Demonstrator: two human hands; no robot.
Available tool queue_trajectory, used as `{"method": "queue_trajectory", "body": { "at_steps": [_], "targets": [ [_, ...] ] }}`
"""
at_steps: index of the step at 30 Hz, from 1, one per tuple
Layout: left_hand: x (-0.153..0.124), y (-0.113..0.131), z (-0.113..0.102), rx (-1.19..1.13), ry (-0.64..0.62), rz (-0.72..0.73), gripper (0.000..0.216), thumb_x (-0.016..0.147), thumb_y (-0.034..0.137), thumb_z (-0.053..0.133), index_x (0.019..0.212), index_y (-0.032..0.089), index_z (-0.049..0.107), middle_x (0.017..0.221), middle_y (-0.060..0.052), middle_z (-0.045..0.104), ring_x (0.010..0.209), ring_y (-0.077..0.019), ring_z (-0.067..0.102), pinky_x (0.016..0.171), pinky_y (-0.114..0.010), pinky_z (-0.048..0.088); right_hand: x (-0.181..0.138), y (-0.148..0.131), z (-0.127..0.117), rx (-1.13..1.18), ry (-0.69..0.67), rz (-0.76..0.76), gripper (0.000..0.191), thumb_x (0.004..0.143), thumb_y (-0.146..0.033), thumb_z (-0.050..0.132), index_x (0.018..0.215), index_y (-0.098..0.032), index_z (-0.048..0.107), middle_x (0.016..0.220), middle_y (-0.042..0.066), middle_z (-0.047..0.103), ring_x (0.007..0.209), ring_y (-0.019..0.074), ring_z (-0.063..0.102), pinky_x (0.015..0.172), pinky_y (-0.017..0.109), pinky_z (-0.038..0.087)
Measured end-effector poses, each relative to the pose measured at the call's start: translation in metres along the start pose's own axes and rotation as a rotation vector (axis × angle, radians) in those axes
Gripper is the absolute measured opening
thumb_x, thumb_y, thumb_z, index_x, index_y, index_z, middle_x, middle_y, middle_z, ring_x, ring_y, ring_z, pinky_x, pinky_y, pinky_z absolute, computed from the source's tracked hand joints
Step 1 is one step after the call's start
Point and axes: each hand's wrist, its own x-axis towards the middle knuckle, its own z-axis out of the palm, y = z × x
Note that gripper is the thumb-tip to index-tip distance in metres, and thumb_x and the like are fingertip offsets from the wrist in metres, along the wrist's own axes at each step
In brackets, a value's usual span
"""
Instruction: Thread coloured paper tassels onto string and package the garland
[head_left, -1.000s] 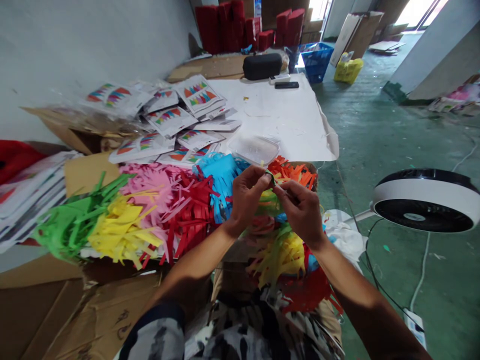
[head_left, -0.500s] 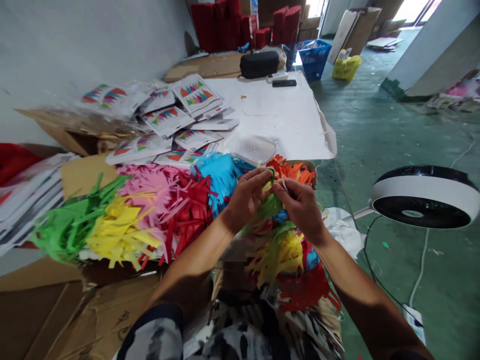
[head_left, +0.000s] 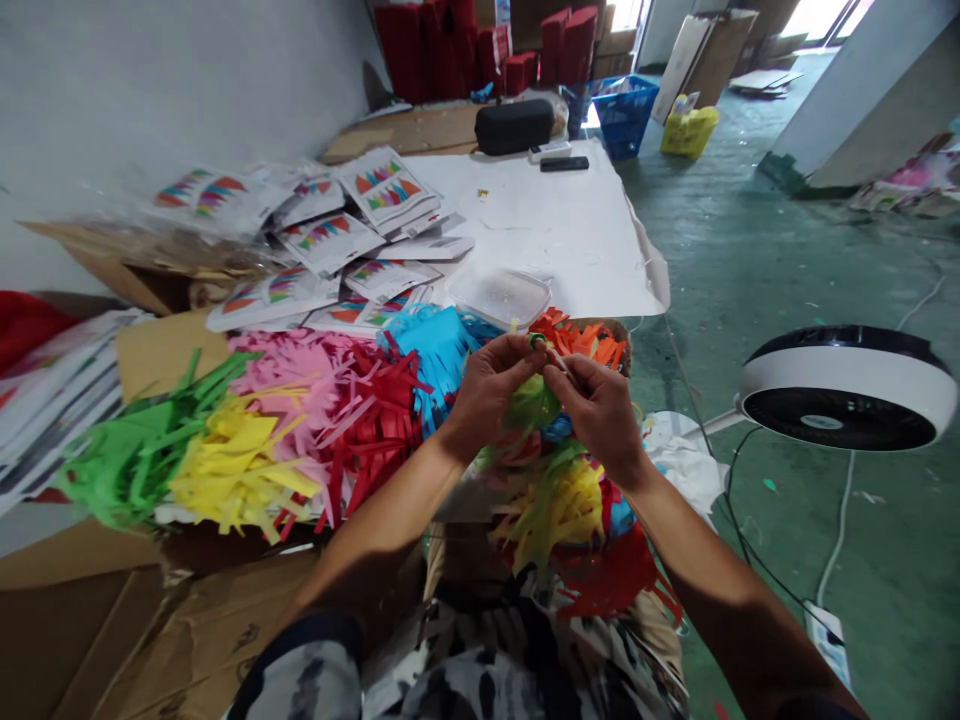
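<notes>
My left hand [head_left: 486,388] is closed, pinching the twisted top of a green tissue-paper tassel [head_left: 534,403]. Its cut strips hang down between my hands. Close beside it, my right hand [head_left: 600,405] is closed on a thin white string-like piece [head_left: 561,363] at the tassel's top; its exact kind is hard to make out. Below, over my lap, hang yellow [head_left: 574,500] and red tassels [head_left: 615,575] with bits of blue. Just past my fingers lie orange fringed strips [head_left: 585,342], and blue fringed paper [head_left: 441,345] is left of them.
Red [head_left: 375,405], pink [head_left: 289,365], yellow [head_left: 232,460] and green fringed paper [head_left: 127,460] lie along the table's near edge. Behind are printed packets [head_left: 330,240], a clear plastic lid or tray [head_left: 499,295] and a black case [head_left: 514,125]. A fan [head_left: 847,390] stands at right.
My hands stay together with small finger movements. The green tassel's twisted top has turned into a visible loop, and the right fingers have tilted the white piece toward it.
</notes>
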Motion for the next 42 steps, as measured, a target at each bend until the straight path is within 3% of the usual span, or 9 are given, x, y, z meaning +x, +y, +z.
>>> {"method": "queue_trajectory", "body": {
  "at_steps": [4, 7, 14, 19, 27, 32, 36, 39, 42],
  "targets": [
    [0.006, 0.005, -0.007, 0.067, 0.025, 0.056, 0.034, 0.071, 0.029, 0.097, 0.090, 0.018, 0.071, 0.087, 0.001, 0.076, 0.086, -0.0134, 0.075, 0.082, -0.025, 0.057, -0.004, -0.011, -0.006, -0.093, 0.005, -0.009, 0.026, 0.103, -0.046, 0.059, 0.107, -0.021, 0.062, 0.066, -0.007, 0.045, 0.058, 0.0122, 0.042, 0.056, 0.029, 0.032],
    [0.006, 0.009, -0.009, 0.065, -0.005, 0.000, 0.033, 0.071, 0.030, 0.097, 0.088, 0.017, 0.072, 0.086, 0.001, 0.077, 0.082, -0.0122, 0.074, 0.079, -0.023, 0.057, -0.006, -0.019, -0.008, -0.115, 0.054, -0.097, 0.021, 0.107, -0.039, 0.051, 0.094, -0.023, 0.055, 0.072, -0.003, 0.053, 0.064, 0.0130, 0.048, 0.061, 0.030, 0.038],
    [0.003, 0.014, -0.011, 0.060, -0.057, -0.121, 0.030, 0.073, 0.034, 0.096, 0.089, 0.018, 0.075, 0.084, -0.001, 0.079, 0.074, -0.0133, 0.074, 0.070, -0.023, 0.058, -0.007, -0.026, -0.009, -0.248, 0.040, -0.252, 0.020, 0.105, -0.030, 0.057, 0.086, -0.023, 0.055, 0.069, -0.004, 0.050, 0.058, 0.0114, 0.040, 0.059, 0.031, 0.035],
    [0.003, 0.015, -0.013, 0.029, -0.078, -0.141, 0.027, 0.075, 0.032, 0.094, 0.089, 0.019, 0.076, 0.083, -0.001, 0.079, 0.070, -0.0123, 0.072, 0.063, -0.021, 0.056, -0.008, -0.024, -0.010, -0.243, 0.026, -0.252, 0.021, 0.103, -0.027, 0.059, 0.084, -0.022, 0.056, 0.069, -0.004, 0.051, 0.057, 0.0103, 0.038, 0.059, 0.031, 0.034],
    [0.002, 0.015, -0.013, 0.094, -0.073, -0.122, 0.029, 0.073, 0.033, 0.096, 0.088, 0.017, 0.076, 0.083, -0.003, 0.078, 0.072, -0.0132, 0.072, 0.069, -0.024, 0.057, -0.006, -0.022, -0.010, -0.265, 0.026, -0.238, 0.021, 0.103, -0.027, 0.059, 0.083, -0.022, 0.058, 0.068, -0.004, 0.054, 0.056, 0.0097, 0.038, 0.059, 0.030, 0.034],
    [0.002, 0.013, -0.011, 0.235, -0.087, -0.019, 0.029, 0.073, 0.033, 0.095, 0.086, 0.017, 0.074, 0.085, -0.002, 0.076, 0.077, -0.0131, 0.072, 0.075, -0.024, 0.058, -0.004, -0.021, -0.010, -0.304, 0.064, -0.216, 0.022, 0.103, -0.030, 0.059, 0.082, -0.022, 0.058, 0.066, -0.004, 0.054, 0.055, 0.0102, 0.041, 0.059, 0.030, 0.035],
    [0.004, 0.012, -0.011, 0.355, -0.128, 0.115, 0.038, 0.072, 0.032, 0.095, 0.086, 0.018, 0.062, 0.084, 0.001, 0.072, 0.079, -0.0122, 0.070, 0.074, -0.023, 0.058, -0.003, -0.017, -0.010, -0.308, 0.027, -0.163, 0.018, 0.101, -0.032, 0.059, 0.086, -0.022, 0.057, 0.068, -0.004, 0.055, 0.058, 0.0113, 0.046, 0.060, 0.030, 0.036],
    [0.004, 0.013, -0.011, 0.477, -0.148, 0.195, 0.041, 0.077, 0.030, 0.091, 0.087, 0.020, 0.053, 0.085, 0.002, 0.071, 0.081, -0.0127, 0.071, 0.077, -0.024, 0.059, -0.005, -0.014, -0.011, -0.229, -0.022, -0.135, 0.010, 0.097, -0.030, 0.061, 0.097, -0.022, 0.054, 0.071, -0.004, 0.054, 0.060, 0.0123, 0.049, 0.060, 0.030, 0.038],
    [0.002, 0.015, -0.009, 0.605, -0.169, 0.283, 0.036, 0.081, 0.024, 0.086, 0.089, 0.021, 0.052, 0.086, 0.001, 0.070, 0.082, -0.0128, 0.071, 0.077, -0.024, 0.058, -0.006, -0.014, -0.011, -0.166, -0.038, -0.123, 0.020, 0.095, -0.029, 0.062, 0.109, -0.024, 0.048, 0.069, -0.007, 0.048, 0.058, 0.0128, 0.046, 0.058, 0.031, 0.037]
  ]
}}
